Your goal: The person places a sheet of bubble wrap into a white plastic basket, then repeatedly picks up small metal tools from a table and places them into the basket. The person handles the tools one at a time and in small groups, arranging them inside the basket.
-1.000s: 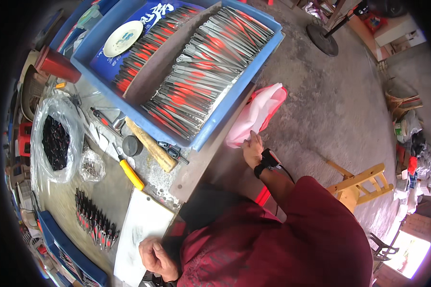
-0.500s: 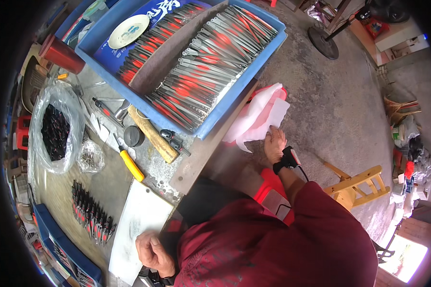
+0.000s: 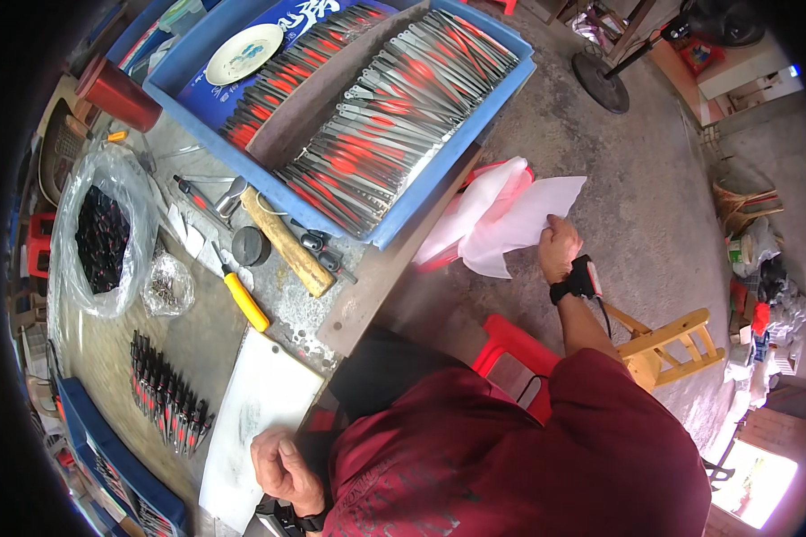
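Observation:
My right hand (image 3: 561, 250) is closed on the edge of a thin white sheet (image 3: 535, 211), out past the right side of the workbench. The sheet spreads from a pile of similar white sheets (image 3: 475, 204) lying over something red. At the bench's near edge my left hand (image 3: 287, 469) rests by a white board (image 3: 252, 416), its fingers curled and nothing visible in them. A yellow-handled screwdriver (image 3: 244, 300) lies just beyond the board. Left of the board, several black-and-red slim pieces (image 3: 166, 398) are lined up in a row.
A blue crate (image 3: 381, 242) full of grey-and-red blade-like parts takes up the far bench. Nearby lie a wooden-handled hammer (image 3: 287, 242) and a black round piece (image 3: 251, 246). A clear bag (image 3: 67, 259) holds dark pieces. On the floor side stand a red stool (image 3: 519, 345) and a wooden chair (image 3: 672, 349).
My right hand has moved right and slightly up, drawing the white sheet out wider from the pile. More of the red stool shows. My left hand has barely moved.

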Demonstrator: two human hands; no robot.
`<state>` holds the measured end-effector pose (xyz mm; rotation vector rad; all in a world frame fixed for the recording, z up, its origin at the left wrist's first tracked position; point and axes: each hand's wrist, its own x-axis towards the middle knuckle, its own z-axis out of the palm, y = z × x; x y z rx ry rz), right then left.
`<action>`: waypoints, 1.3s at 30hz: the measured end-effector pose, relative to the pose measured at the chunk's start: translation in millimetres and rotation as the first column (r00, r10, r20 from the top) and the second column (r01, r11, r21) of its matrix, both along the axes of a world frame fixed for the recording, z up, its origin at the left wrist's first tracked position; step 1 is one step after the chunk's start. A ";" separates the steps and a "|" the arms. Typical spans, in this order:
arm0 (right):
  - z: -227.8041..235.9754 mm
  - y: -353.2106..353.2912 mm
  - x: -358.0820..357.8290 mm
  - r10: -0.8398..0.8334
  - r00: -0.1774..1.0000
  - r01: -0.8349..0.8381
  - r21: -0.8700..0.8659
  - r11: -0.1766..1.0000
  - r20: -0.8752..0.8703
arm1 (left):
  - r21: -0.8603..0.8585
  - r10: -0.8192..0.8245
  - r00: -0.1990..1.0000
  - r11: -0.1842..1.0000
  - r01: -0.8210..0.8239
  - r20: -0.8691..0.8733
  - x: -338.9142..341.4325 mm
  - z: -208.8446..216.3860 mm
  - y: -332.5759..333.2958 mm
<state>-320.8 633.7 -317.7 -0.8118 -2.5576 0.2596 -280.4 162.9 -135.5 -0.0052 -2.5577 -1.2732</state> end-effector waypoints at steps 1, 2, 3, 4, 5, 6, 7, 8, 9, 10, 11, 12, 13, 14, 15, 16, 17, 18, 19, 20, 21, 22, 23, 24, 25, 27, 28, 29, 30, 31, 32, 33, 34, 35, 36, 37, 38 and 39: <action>5.1 6.6 0.5 0.003 1.000 -0.003 0.012 1.000 -0.003 | -0.004 -0.003 1.000 1.000 0.003 0.000 -0.1 -0.1 -0.1; 10.2 13.3 0.7 0.012 1.000 -0.012 0.023 1.000 -0.024 | 0.012 -0.002 1.000 1.000 0.002 0.001 0.0 -0.1 -0.4; 15.7 20.6 0.1 0.000 1.000 0.000 0.050 0.999 -0.003 | 0.030 -0.001 1.000 1.000 0.001 0.003 0.2 -0.3 -0.3; 21.8 27.8 0.0 -0.014 1.000 0.014 0.053 0.998 0.008 | 0.035 0.001 1.000 0.999 -0.001 0.005 0.2 -0.6 -0.5; 28.5 35.2 -0.1 -0.024 1.000 0.024 0.057 0.998 0.003 | 0.058 -0.002 1.000 0.998 0.001 0.008 0.6 -0.5 -0.5; 35.5 42.4 0.8 -0.031 1.000 0.031 0.060 0.998 -0.006 | 0.069 -0.003 1.000 0.998 0.002 0.012 0.8 -0.5 -0.7; 43.8 50.1 3.1 -0.025 1.000 0.025 0.058 0.998 -0.005 | 0.063 -0.003 1.000 0.998 0.002 0.017 1.0 -0.4 -0.8; 50.8 56.5 3.6 -0.037 0.999 0.038 0.033 0.999 -0.015 | 0.063 -0.010 1.000 0.998 0.009 0.004 1.1 -0.5 -0.7; 58.4 62.9 4.2 -0.037 0.999 0.037 0.014 0.999 -0.040 | 0.046 -0.015 1.000 0.999 0.016 -0.008 0.2 -0.5 -1.5; 64.9 67.8 3.9 -0.046 0.997 0.045 -0.012 0.999 -0.065 | 0.020 -0.021 1.000 1.000 0.022 -0.023 -0.7 -0.6 -2.1; 71.3 71.7 3.6 -0.042 0.994 0.039 -0.037 0.999 -0.102 | 0.052 -0.025 0.999 0.998 0.026 -0.020 -0.7 -0.4 -2.3; 79.2 75.9 4.0 -0.049 0.989 0.039 -0.071 0.997 -0.139 | 0.074 -0.029 0.999 0.997 0.031 -0.019 -0.8 -0.1 -2.8; 88.2 79.8 4.0 -0.056 0.983 0.038 -0.104 0.994 -0.177 | 0.084 -0.032 0.999 0.996 0.034 -0.019 -0.8 -0.1 -3.2; 97.6 83.0 3.5 -0.063 0.975 0.034 -0.136 0.990 -0.215 | 0.100 -0.032 0.999 0.994 0.034 -0.015 -0.6 0.0 -3.7; 107.8 85.5 2.3 -0.062 0.958 0.012 -0.177 0.984 -0.279 | 0.103 -0.031 0.999 0.994 0.032 -0.011 -0.4 0.3 -4.5; 118.9 87.6 1.0 -0.056 0.955 -0.004 -0.201 0.980 -0.293 | 0.106 -0.030 1.000 0.994 0.031 -0.009 -0.2 0.4 -5.2; 132.3 89.9 -0.1 -0.055 0.945 -0.026 -0.244 0.970 -0.322 | 0.133 -0.036 0.999 0.990 0.036 0.000 0.2 0.6 -6.4; 147.1 91.8 -1.1 -0.059 0.935 -0.049 -0.293 0.955 -0.351 | 0.139 -0.040 0.999 0.989 0.040 0.001 0.4 0.5 -7.2; 161.8 92.2 -2.3 -0.025 0.920 -0.101 -0.298 0.949 -0.392 | 0.146 -0.043 0.999 0.988 0.042 0.001 0.9 0.0 -8.1; 176.0 91.0 -4.7 0.004 0.887 -0.145 -0.270 0.952 -0.462 | 0.128 -0.029 1.000 0.991 0.028 0.007 1.1 -0.7 -8.5; 190.7 88.6 -8.6 0.036 0.846 -0.189 -0.237 0.953 -0.531 | 0.120 -0.043 0.999 0.992 0.042 0.000 0.6 -0.7 -10.0; 206.0 85.2 -12.8 0.059 0.796 -0.228 -0.208 0.951 -0.602 | 0.159 -0.043 0.999 0.986 0.041 0.006 0.7 -0.9 -10.5; 221.7 80.2 -14.8 0.041 0.753 -0.257 -0.236 0.937 -0.657 | 0.176 -0.041 0.999 0.984 0.039 0.005 1.0 -0.6 -10.8; 237.5 74.2 -17.8 0.067 0.675 -0.316 -0.206 0.926 -0.735 | 0.176 -0.038 0.999 0.984 0.038 -0.003 1.1 -0.1 -10.2; 253.5 66.9 -21.3 0.088 0.578 -0.380 -0.172 0.909 -0.811 | 0.216 -0.021 0.999 0.976 0.016 0.024 3.0 2.1 -9.4; 287.4 49.2 -24.8 0.091 0.387 -0.473 -0.113 0.874 -0.918 | 0.303 -0.009 0.999 0.953 -0.008 0.053 4.8 7.9 -6.5; 304.8 39.3 -27.1 0.080 0.267 -0.510 -0.070 0.857 -0.960 | 0.318 0.006 0.998 0.948 -0.027 0.065 5.5 12.0 -4.7; 322.5 28.5 -27.0 0.101 0.179 -0.561 -0.017 0.828 -0.979 | 0.304 -0.033 0.999 0.952 0.029 0.009 4.6 16.2 -2.5; 339.3 16.5 -24.2 0.097 0.056 -0.638 0.039 0.769 -0.994 | 0.268 -0.066 0.997 0.961 0.076 -0.048 3.3 21.0 -0.4; 354.6 3.7 -21.9 0.075 0.000 -0.680 0.055 0.731 -0.997 | 0.205 -0.094 0.989 0.972 0.116 -0.116 1.9 26.6 1.0; 368.8 -9.7 -20.5 0.080 -0.096 -0.761 0.125 0.636 -0.992 | 0.232 -0.145 0.982 0.958 0.169 -0.118 0.1 32.2 2.8; 380.1 -24.7 -18.9 0.097 -0.161 -0.846 0.188 0.498 -0.982 | 0.237 -0.189 0.973 0.947 0.217 -0.136 -2.0 38.0 5.0; 389.2 -40.1 -16.6 0.103 -0.199 -0.903 0.223 0.367 -0.975 | 0.230 -0.219 0.965 0.941 0.247 -0.141 -2.2 43.9 6.9; 397.3 -55.9 -11.6 0.047 -0.198 -0.969 0.203 0.139 -0.979 | 0.427 -0.222 0.971 0.872 0.239 -0.091 -0.9 48.4 13.2; 404.0 -72.6 -9.3 -0.011 -0.188 -0.976 0.188 -0.114 -0.982 | 0.557 -0.321 0.947 0.788 0.262 0.009 -0.7 55.8 12.2; 408.8 -89.1 -10.8 -0.043 -0.181 -0.922 0.185 -0.340 -0.983 | 0.674 -0.431 0.902 0.672 0.307 0.019 -2.0 62.2 10.8; 411.5 -105.6 -13.1 -0.039 -0.164 -0.894 0.165 -0.416 -0.986 | 0.771 -0.530 0.848 0.540 0.337 0.001 -4.3 68.4 9.7; 413.2 -122.0 -16.4 -0.038 -0.162 -0.845 0.159 -0.511 -0.986 | 0.864 -0.618 0.785 0.373 0.339 -0.042 -7.7 74.5 10.4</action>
